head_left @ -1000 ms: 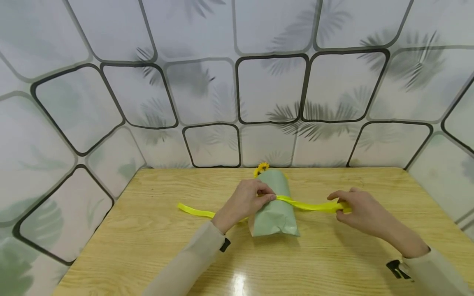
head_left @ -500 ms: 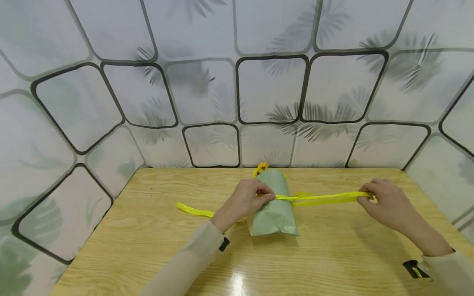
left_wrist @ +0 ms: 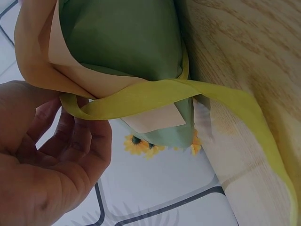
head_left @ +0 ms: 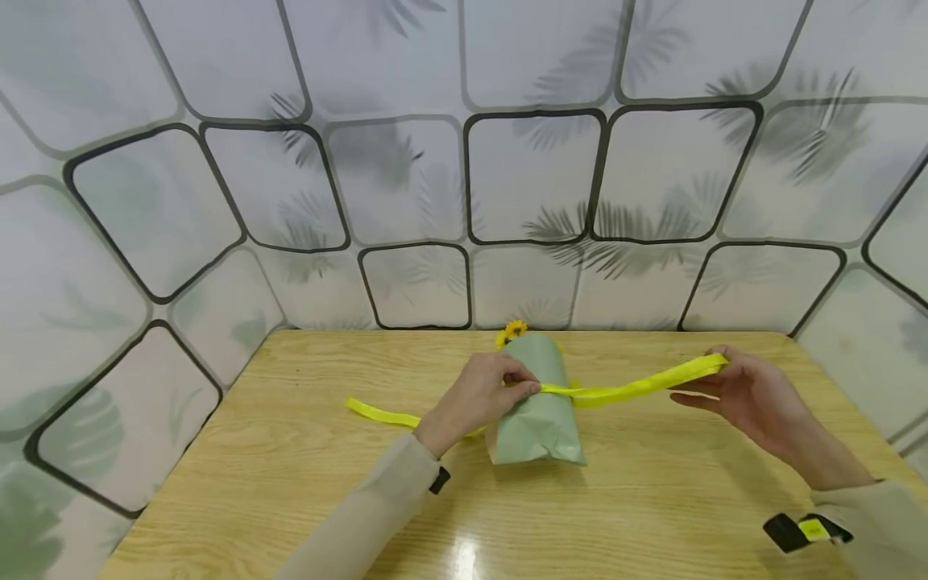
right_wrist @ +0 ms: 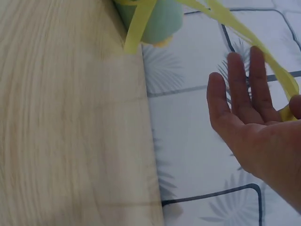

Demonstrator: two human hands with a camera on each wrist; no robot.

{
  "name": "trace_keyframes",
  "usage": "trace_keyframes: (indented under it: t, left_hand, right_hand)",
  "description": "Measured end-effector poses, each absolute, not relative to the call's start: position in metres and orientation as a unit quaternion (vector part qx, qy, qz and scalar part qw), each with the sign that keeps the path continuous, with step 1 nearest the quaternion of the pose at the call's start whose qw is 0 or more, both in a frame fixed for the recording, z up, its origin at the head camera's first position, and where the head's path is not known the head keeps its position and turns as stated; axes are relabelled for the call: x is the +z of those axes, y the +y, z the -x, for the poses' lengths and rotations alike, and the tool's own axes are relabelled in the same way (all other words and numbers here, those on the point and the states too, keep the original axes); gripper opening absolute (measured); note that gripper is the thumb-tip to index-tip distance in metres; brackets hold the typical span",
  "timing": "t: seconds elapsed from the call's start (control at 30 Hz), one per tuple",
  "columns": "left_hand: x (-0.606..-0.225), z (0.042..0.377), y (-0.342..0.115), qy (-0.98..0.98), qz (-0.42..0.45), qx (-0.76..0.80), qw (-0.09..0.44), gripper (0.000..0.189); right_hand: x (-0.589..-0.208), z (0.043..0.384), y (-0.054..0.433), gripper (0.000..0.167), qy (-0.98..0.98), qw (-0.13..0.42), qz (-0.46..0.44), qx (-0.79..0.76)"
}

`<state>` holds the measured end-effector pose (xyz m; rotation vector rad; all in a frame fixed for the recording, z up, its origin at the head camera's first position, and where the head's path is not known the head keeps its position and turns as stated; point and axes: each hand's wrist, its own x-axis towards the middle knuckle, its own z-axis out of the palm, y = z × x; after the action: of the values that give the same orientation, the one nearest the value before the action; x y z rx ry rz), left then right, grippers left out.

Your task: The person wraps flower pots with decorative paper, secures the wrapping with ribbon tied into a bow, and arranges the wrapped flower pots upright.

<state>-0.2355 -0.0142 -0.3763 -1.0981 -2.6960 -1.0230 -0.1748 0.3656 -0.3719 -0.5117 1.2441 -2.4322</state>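
Note:
A bouquet wrapped in pale green paper (head_left: pixel 542 431) lies on the table, with yellow sunflowers (head_left: pixel 515 328) showing at its far end. Around its middle runs a yellow ribbon (head_left: pixel 627 392). My left hand (head_left: pixel 480 391) pinches the ribbon against the wrapping; the left wrist view shows the ribbon (left_wrist: pixel 141 98) looping out from between thumb and fingers beside the peach inner paper (left_wrist: pixel 157 118). Off to the right, my right hand (head_left: pixel 761 407) holds the other stretch of ribbon up between thumb and forefinger. Its remaining fingers (right_wrist: pixel 257 77) are extended in the right wrist view.
A loose ribbon tail (head_left: pixel 380 413) lies on the wooden table (head_left: pixel 290 475) left of the bouquet. Behind the table's far edge stands a patterned backdrop (head_left: pixel 536 177), which also closes off both sides. Black bands (head_left: pixel 786 533) sit at the cuffs.
My right hand has moved right, drawing the ribbon out from the bouquet, then turned with its other fingers opening and the ribbon's end raised. The left hand has stayed in place.

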Motion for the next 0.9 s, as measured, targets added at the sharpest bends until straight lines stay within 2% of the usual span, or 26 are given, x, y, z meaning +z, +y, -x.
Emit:
trace_keyframes:
  t: [0.07, 0.3, 0.5, 0.7, 0.83, 0.9]
  left_hand:
    - [-0.377, 0.236, -0.014, -0.874, 0.355, -0.331, 0.028, 0.013]
    - [-0.376, 0.236, -0.014, -0.873, 0.352, -0.336, 0.021, 0.013]
    - [-0.376, 0.236, -0.014, -0.875, 0.351, -0.332, 0.022, 0.013]
    - [-0.376, 0.236, -0.014, -0.875, 0.353, -0.329, 0.023, 0.014]
    - [-0.376, 0.236, -0.014, -0.875, 0.355, -0.329, 0.027, 0.013]
    - [-0.376, 0.236, -0.014, -0.875, 0.354, -0.329, 0.027, 0.013]
  right_hand:
    - [-0.374, 0.176, 0.365, 0.054, 0.392, 0.204, 0.183, -0.878]
    - [-0.382, 0.177, 0.366, 0.055, 0.289, 0.223, 0.165, -0.916]
    - [-0.385, 0.178, 0.367, 0.044, 0.238, 0.239, 0.165, -0.927]
    - [-0.385, 0.179, 0.368, 0.025, 0.202, 0.271, 0.182, -0.923]
    - [-0.384, 0.18, 0.366, 0.035, 0.241, 0.271, 0.201, -0.91]
    - [-0.384, 0.179, 0.367, 0.041, 0.296, 0.246, 0.204, -0.9]
